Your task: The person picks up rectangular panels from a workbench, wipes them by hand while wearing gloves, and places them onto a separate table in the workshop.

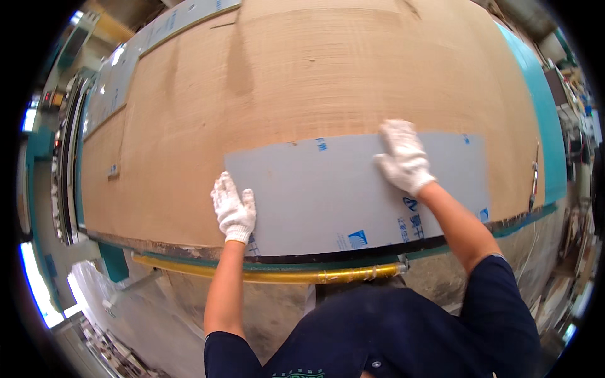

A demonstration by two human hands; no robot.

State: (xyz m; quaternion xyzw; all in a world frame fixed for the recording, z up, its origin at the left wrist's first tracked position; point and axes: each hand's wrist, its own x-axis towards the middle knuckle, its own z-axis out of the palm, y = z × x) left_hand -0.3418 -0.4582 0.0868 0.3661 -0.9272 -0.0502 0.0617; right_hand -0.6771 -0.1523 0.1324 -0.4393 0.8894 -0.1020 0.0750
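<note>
A grey rectangular sheet with blue printed marks lies flat along the near edge of a large brown board. My left hand, in a white knit glove, rests at the sheet's left edge with its fingers stretched forward and the thumb apart. Over the far part of the same sheet lies my right hand, also gloved in white. Its fingers are extended toward the sheet's far edge and its thumb points left. Neither hand grips anything that shows.
More grey sheets lie along the board's far left edge. A thin pen-like tool rests near the right edge. Teal panelling borders the right side. A yellow tube runs below the near edge, and clear plastic wrap lies at lower left.
</note>
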